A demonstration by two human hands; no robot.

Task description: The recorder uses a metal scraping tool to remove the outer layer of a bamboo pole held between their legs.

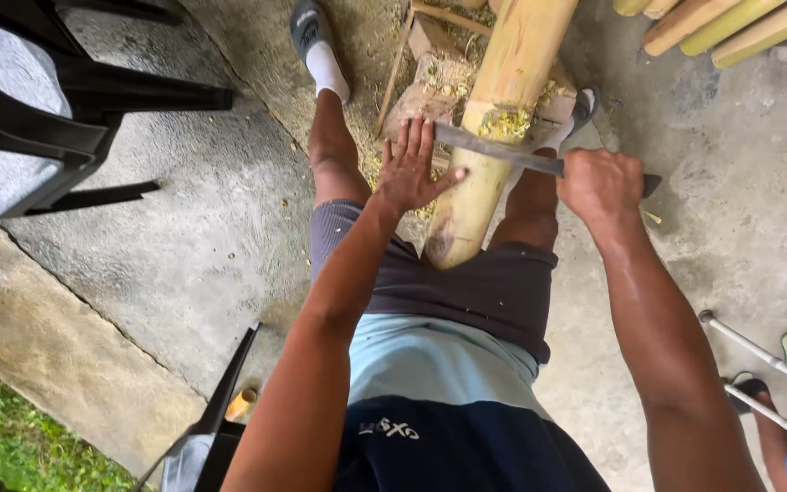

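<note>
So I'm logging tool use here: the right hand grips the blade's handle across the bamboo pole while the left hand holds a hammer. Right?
Not quite. In the head view the left hand holds no hammer; it lies open against the bamboo pole. The right hand does grip the blade by its handle.

The floor (211, 237) is rough grey concrete, with a raised concrete kerb (56, 346) along its lower left edge and grass (11, 437) beyond it. A black plastic chair (38, 100) stands on the floor at the upper left. Wooden blocks (430, 87) lie at the top centre amid yellow shavings (371, 118), and the thick bamboo pole (494, 118) rests across them. More bamboo poles (730, 23) lie at the upper right. Both feet in grey slippers (307, 27) stand on the floor.
</note>
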